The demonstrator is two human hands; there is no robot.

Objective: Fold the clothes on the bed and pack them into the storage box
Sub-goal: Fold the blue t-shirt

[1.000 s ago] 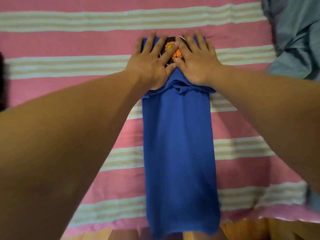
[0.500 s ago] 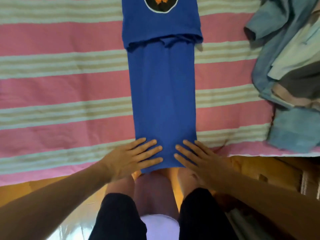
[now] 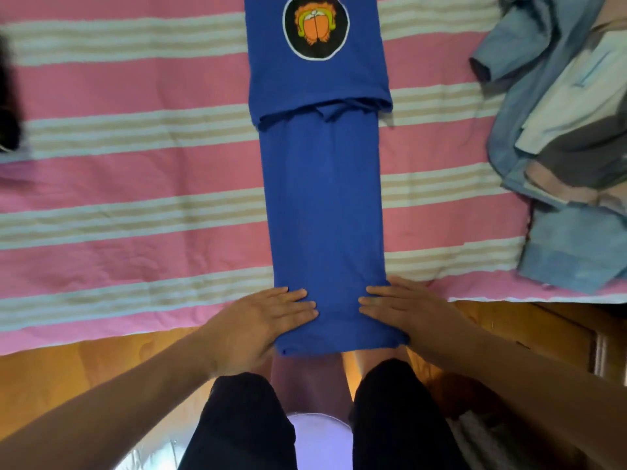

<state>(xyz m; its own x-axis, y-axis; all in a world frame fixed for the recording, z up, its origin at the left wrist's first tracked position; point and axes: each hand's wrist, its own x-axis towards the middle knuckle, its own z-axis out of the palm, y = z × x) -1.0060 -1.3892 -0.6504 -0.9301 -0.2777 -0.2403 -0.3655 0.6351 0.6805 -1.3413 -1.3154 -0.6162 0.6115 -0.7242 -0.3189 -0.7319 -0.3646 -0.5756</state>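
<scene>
A blue T-shirt (image 3: 322, 198) lies folded into a long narrow strip down the middle of the bed. Its far end is doubled back, showing a round black and orange print (image 3: 316, 27). The near hem hangs slightly over the bed's edge. My left hand (image 3: 264, 322) rests flat on the hem's left corner with straight fingers. My right hand (image 3: 407, 310) lies flat on the right corner in the same way. Both thumbs are hidden. I see no storage box.
The bed carries a pink sheet with pale stripes (image 3: 135, 164). A heap of grey-blue and brown clothes (image 3: 563, 140) sits at the right. A dark object (image 3: 8, 106) shows at the left edge. The wooden bed frame (image 3: 84, 364) runs below, with my legs against it.
Both hands came back from the shirt's far folded end to its near hem. They then slid apart to the hem's two corners.
</scene>
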